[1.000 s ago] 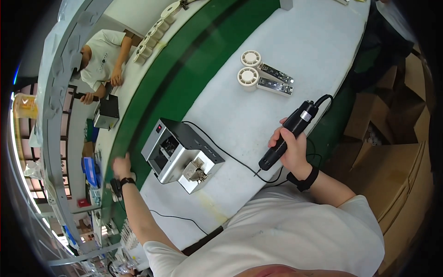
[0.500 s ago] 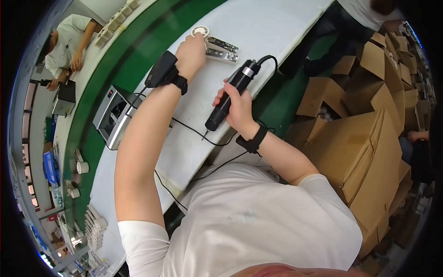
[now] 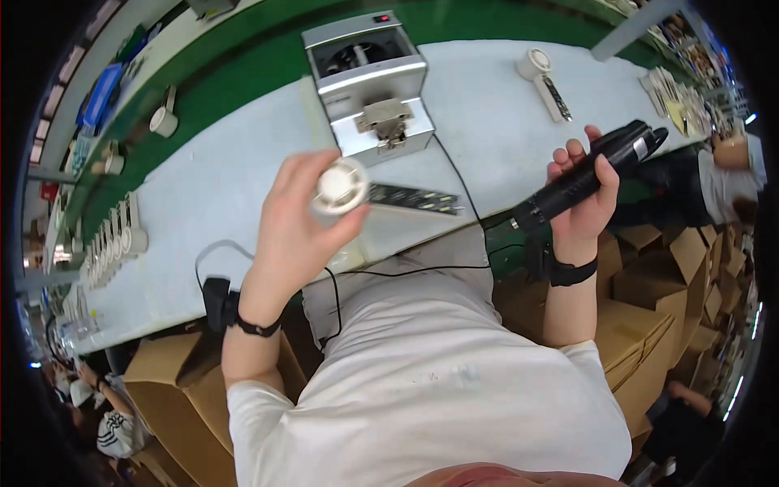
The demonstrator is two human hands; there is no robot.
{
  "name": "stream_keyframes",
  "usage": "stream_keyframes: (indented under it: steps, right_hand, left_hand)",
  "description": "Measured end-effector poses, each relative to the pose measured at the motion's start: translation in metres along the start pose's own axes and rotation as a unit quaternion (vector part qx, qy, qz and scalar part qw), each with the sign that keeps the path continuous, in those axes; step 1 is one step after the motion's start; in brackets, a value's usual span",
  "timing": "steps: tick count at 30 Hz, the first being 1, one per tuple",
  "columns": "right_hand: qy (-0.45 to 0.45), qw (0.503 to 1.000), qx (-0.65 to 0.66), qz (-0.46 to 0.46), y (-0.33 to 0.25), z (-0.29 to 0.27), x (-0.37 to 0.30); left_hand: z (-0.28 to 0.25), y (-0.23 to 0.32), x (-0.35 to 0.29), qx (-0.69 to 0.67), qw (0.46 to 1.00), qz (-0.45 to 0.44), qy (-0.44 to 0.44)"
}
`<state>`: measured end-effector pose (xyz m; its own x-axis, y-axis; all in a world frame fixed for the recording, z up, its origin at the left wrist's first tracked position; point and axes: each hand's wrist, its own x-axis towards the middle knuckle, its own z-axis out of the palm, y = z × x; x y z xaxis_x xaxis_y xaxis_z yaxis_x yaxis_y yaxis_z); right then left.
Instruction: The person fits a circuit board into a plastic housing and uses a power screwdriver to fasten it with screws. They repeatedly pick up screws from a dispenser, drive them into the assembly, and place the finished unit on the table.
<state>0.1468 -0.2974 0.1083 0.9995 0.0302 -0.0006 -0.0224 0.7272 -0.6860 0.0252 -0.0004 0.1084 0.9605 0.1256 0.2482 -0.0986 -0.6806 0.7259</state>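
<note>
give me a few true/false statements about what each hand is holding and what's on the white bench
1. The left hand holds a small white round part with a dark strip attached. True.
2. The right hand is empty. False: it grips a black electric screwdriver.
3. A silver box-shaped machine stands on the white bench beyond the hands. True.
4. The screwdriver's tip is pressed into the white part. False: the two are held apart, one in each hand.
5. Another white round part with a strip lies on the bench farther off to the right. True.
</note>
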Motion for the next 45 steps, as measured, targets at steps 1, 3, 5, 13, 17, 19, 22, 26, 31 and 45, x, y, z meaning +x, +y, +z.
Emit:
stream_keyframes:
  steps: [1,3,5,13,17,19,22,26,31,45]
  right_hand:
    - [-0.042,0.997,-0.057,0.000,0.006,0.010,0.004]
    - [-0.087,0.989,-0.117,0.006,0.021,0.037,0.011]
    - [-0.191,0.964,-0.176,-0.053,0.043,0.068,0.019]
    - [-0.313,0.891,-0.237,-0.228,0.105,0.114,0.048]
    - [-0.306,0.883,-0.285,-0.214,0.112,0.118,0.043]
    - [-0.239,0.912,-0.288,-0.165,0.113,0.134,0.032]
    - [-0.182,0.935,-0.277,-0.124,0.108,0.137,0.017]
    - [-0.208,0.940,-0.247,-0.113,0.102,0.116,0.023]
    - [-0.317,0.907,-0.247,-0.123,0.106,0.092,0.026]
    - [-0.293,0.924,-0.227,-0.089,0.124,0.085,0.021]
  left_hand:
    - [-0.001,-0.019,-0.019,-0.004,1.000,-0.009,0.005]
    - [0.009,-0.054,-0.050,-0.018,0.989,-0.100,0.103]
    - [0.025,-0.069,-0.059,0.001,0.985,-0.108,0.136]
    - [0.051,-0.072,-0.067,0.040,0.974,-0.095,0.200]
    - [0.054,-0.078,-0.065,0.029,0.977,-0.075,0.198]
    - [0.055,-0.080,-0.063,0.040,0.976,-0.060,0.208]
    - [0.057,-0.081,-0.063,0.031,0.976,-0.063,0.208]
    - [0.057,-0.080,-0.061,0.011,0.975,-0.066,0.212]
    - [0.057,-0.081,-0.062,0.008,0.974,-0.064,0.215]
    - [0.058,-0.083,-0.066,0.004,0.976,-0.067,0.209]
